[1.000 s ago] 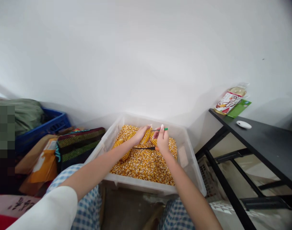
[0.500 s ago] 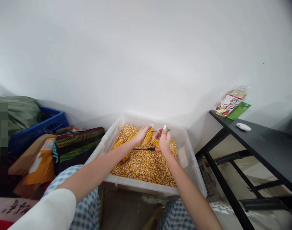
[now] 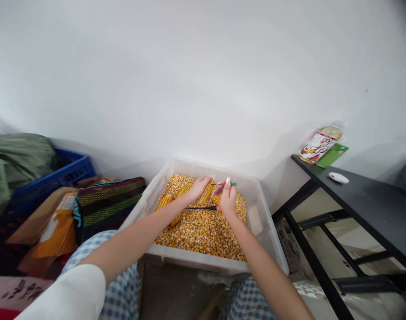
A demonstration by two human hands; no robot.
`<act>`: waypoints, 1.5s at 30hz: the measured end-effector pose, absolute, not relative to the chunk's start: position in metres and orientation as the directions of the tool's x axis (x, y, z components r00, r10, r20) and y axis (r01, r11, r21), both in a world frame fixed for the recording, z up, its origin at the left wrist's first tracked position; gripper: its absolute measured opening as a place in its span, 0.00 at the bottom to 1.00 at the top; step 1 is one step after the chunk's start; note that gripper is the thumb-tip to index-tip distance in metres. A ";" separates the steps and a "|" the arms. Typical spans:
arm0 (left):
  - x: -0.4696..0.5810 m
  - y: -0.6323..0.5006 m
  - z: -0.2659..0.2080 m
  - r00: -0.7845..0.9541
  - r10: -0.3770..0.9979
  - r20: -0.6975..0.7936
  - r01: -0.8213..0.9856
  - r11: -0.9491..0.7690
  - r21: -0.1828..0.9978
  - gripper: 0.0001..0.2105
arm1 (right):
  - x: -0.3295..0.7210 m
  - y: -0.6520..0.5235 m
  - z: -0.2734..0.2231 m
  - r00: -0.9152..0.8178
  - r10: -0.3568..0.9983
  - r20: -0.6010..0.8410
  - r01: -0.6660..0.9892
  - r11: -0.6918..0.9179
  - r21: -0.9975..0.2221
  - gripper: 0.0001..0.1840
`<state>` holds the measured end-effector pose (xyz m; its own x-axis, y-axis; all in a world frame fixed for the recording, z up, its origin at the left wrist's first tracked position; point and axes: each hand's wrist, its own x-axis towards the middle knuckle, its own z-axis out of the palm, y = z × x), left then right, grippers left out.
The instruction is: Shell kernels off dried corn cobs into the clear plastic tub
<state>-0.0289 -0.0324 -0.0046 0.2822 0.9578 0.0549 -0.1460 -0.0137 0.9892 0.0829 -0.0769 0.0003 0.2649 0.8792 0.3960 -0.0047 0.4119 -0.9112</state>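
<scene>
My left hand is closed on a yellow corn cob, tilted over the far part of a translucent plastic bin. In my right hand is a thin screwdriver with a green handle; its slim metal shaft points left to the cob's upper end. Whether the tip touches the kernels I cannot tell. Loose corn kernels fill much of the bin. Other cobs lie on them at the left. A second screwdriver, black and orange, rests on the kernels beneath my hands.
A black table at the right carries a bottle of pale liquid, a green packet and a white oval object. Left of the bin are a dark mesh bag, cardboard and a blue crate. A white wall stands behind.
Both hands keep their grips on the cob and the green screwdriver. My right hand has shifted very slightly to the left and down; the view has tilted a little.
</scene>
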 end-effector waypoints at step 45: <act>-0.030 -0.029 -0.009 0.342 0.887 0.310 0.238 -0.401 0.885 0.20 | 0.093 -0.069 0.005 0.320 0.925 0.205 -0.164 0.268 -0.949 0.25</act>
